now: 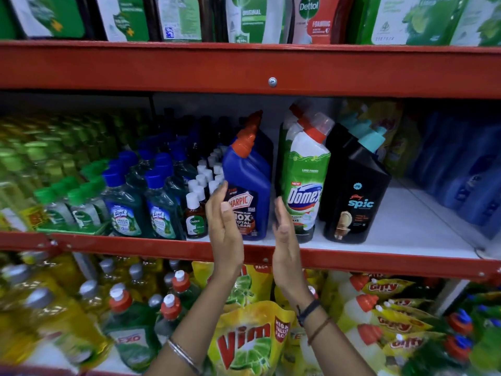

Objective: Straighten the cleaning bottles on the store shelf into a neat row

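Blue Harpic bottle (248,185) upright at middle shelf (393,226) front, between left hand (223,226) and right hand (284,240). Both palms flat, open, facing inward; left fingertips seem touching bottle's side, nothing gripped. Domex bottle (305,185) just right, black Spic bottle (352,196) beyond. Small Dettol bottles (195,213) crowd left.

The left hand (223,226) hides part of the Harpic bottle's (248,185) label; far-left green bottles (32,147) are blurred.
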`<state>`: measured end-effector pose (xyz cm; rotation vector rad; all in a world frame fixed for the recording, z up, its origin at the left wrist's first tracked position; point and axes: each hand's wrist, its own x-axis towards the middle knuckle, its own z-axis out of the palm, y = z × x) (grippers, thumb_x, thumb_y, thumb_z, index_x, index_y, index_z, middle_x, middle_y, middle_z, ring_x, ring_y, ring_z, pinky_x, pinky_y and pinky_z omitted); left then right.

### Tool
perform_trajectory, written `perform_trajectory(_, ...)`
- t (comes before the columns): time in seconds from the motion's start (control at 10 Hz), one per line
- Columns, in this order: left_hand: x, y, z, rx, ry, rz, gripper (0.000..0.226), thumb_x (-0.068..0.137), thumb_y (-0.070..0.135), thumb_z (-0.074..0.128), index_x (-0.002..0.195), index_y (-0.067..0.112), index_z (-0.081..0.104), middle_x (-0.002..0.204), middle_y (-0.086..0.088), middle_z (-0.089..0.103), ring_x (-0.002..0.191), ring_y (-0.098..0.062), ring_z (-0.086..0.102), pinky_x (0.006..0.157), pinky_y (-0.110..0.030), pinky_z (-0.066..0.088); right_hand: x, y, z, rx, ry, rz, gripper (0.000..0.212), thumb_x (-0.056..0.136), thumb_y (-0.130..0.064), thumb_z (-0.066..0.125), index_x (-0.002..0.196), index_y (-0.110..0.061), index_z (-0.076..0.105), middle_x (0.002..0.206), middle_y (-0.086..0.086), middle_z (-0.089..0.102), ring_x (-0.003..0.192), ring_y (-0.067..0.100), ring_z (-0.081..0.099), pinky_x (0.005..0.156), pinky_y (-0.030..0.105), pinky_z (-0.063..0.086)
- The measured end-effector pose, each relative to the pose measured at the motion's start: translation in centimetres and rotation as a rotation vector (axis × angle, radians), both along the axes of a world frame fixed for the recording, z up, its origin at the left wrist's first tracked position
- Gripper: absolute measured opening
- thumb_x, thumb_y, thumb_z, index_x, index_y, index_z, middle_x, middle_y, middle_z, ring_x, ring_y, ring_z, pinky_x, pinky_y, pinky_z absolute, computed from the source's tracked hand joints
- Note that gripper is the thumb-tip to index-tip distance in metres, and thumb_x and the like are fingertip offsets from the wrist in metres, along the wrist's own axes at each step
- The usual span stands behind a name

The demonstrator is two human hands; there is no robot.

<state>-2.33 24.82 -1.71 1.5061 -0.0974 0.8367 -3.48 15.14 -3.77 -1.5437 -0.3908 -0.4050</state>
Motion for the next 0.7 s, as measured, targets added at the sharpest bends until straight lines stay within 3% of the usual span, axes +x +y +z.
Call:
perform_trajectory(0.1, 0.7, 1.2, -0.2, 0.09, 0.07, -0.044, 0.037, 0.094, 0.05, 0.02, 0.129, 0.058, 0.029, 0.134, 0.042, 0.027, 0.133, 0.012, 0.027, 0.117, -0.03, 0.026, 0.8, 1.2, 0.5, 0.048, 0.093, 0.005, 0.062, 0.071, -0.087, 0.022, 0.128, -0.063, 0.025, 0.158, -0.013, 0.025, 0.144, 0.002, 0.024, 0.12, 0.042, 0.024)
perform_trajectory(0.2, 0.7, 1.6, -0.1, 0.124, 0.087, -0.079, 0.039, 0.092, 0.053, 0.02, 0.129, 0.062, 0.026, 0.132, 0.048, 0.023, 0.129, 0.022, 0.023, 0.118, -0.033, 0.025, 1.4, 1.6, 0.7, 0.077, 0.136, 0.002, 0.073, 0.067, -0.091, 0.021, 0.13, -0.056, 0.031, 0.156, -0.01, 0.03, 0.143, 0.004, 0.027, 0.12, 0.042, 0.025)
perform_trajectory(0.4, 0.3, 1.8, 0.0, 0.127, 0.104, -0.099, 0.042, 0.087, 0.063, 0.018, 0.128, 0.065, 0.026, 0.131, 0.047, 0.024, 0.125, 0.024, 0.023, 0.114, -0.031, 0.026, 1.9, 1.7, 0.6, 0.124, 0.156, -0.006, 0.077, 0.066, -0.091, 0.023, 0.131, -0.052, 0.036, 0.154, -0.007, 0.036, 0.142, 0.007, 0.031, 0.119, 0.042, 0.028)
perform_trajectory(0.6, 0.2, 2.0, -0.2, 0.132, 0.103, -0.092, 0.048, 0.091, 0.053, 0.019, 0.139, 0.049, 0.027, 0.136, 0.037, 0.026, 0.131, 0.013, 0.027, 0.116, -0.036, 0.026, 1.8, 1.8, 1.0, 0.115, 0.16, -0.021, 0.082, 0.066, -0.091, 0.024, 0.134, -0.048, 0.04, 0.152, -0.004, 0.04, 0.14, 0.009, 0.036, 0.117, 0.043, 0.03)
perform_trajectory(0.7, -0.6, 1.3, 0.3, 0.169, 0.03, -0.042, 0.05, 0.095, 0.046, 0.023, 0.144, 0.037, 0.027, 0.146, 0.026, 0.025, 0.135, 0.014, 0.021, 0.117, -0.026, 0.022, 1.3, 0.2, 1.0, 0.2, 0.138, -0.01, 0.1, 0.061, -0.092, 0.033, 0.135, -0.027, 0.046, 0.144, 0.001, 0.05, 0.131, 0.009, 0.048, 0.113, 0.034, 0.037)
